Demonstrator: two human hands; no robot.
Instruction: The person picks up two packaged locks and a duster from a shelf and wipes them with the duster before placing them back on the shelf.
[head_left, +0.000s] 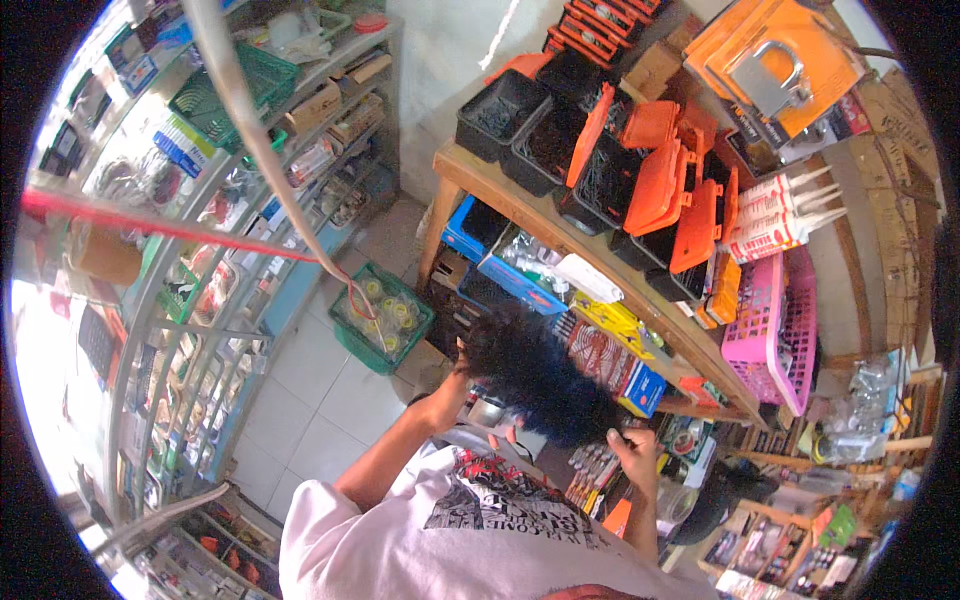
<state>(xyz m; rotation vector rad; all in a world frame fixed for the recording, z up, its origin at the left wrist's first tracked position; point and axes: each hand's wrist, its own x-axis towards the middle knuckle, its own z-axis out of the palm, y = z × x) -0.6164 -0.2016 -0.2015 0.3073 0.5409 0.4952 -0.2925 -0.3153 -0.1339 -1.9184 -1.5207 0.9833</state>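
Between my two hands is a dark, fuzzy-edged thing (544, 375), blurred enough that I cannot tell what it is. My left hand (453, 386) reaches its left end, fingers upward and partly hidden against it. At its right end my right hand (634, 448) is curled, with the thumb against the dark edge. A few more fingertips (504, 438) show just under it; whose they are is unclear. Below my hands spreads the front of my white printed T-shirt (375, 555). A shiny metal can-like object (489, 409) is partly covered beside my left forearm.
A wooden shelf (525, 196) carries black bins (502, 112) of nails, with orange lids (656, 199) and a pink basket (765, 337). On the tiled floor (337, 420) stands a green basket (382, 319). Glass shelving (180, 322) lines the left. A pale hanging cord (259, 135) crosses the view.
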